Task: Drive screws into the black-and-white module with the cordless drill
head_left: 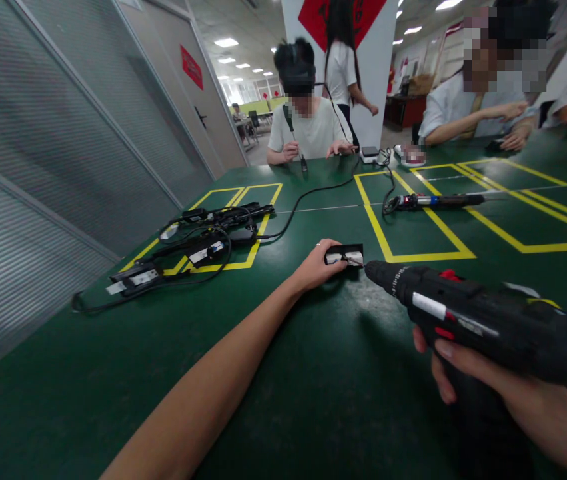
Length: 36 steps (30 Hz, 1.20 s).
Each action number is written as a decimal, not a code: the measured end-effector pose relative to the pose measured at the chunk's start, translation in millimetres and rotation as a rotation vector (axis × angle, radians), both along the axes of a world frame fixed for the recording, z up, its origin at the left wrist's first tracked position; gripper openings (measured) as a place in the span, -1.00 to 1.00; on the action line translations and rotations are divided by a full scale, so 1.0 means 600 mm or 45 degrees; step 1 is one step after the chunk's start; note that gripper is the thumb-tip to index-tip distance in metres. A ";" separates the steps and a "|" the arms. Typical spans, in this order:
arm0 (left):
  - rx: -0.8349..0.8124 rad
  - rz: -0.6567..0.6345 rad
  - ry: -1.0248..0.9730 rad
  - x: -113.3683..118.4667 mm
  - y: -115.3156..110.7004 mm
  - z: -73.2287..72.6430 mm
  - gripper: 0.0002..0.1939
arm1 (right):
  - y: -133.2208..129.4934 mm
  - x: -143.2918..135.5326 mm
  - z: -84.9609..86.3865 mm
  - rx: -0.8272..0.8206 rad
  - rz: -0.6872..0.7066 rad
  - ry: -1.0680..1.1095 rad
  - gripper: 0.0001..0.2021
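Observation:
On the green table, my left hand [319,265] grips a small black case [356,251] with a pale, open-looking inside. My fingers wrap its left end and the thumb lies along the near edge. A black cordless drill [456,317] with red buttons fills the right side, held by its handle in my right hand [483,373]. The drill points left, its chuck close to the right end of the case. A thin bit seems to reach the case, but I cannot tell whether it touches a screw.
Black power adapters with tangled cables [213,233] lie at the left inside yellow tape outlines [250,260]. A soldering-iron-like tool [438,201] rests beyond the drill. Across the table one person [308,127] holds a screwdriver [293,137]; another person [473,117] sits at the right.

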<state>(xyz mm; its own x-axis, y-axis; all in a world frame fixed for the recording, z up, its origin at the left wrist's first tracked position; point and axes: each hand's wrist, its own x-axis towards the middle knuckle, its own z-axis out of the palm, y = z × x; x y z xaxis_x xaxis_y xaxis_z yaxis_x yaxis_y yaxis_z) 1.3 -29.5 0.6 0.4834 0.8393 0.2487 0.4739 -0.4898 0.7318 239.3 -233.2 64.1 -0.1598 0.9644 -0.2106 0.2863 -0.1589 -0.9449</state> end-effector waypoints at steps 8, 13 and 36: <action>-0.021 0.011 0.004 0.000 -0.004 0.004 -0.58 | -0.002 0.002 -0.005 0.049 -0.004 -0.014 -0.73; -0.016 0.004 -0.001 0.000 -0.003 0.005 -0.58 | 0.002 -0.001 0.001 0.005 0.011 0.007 -0.71; -0.034 -0.050 0.006 -0.006 -0.003 0.004 -0.53 | -0.002 -0.007 0.015 0.041 -0.012 -0.021 -0.70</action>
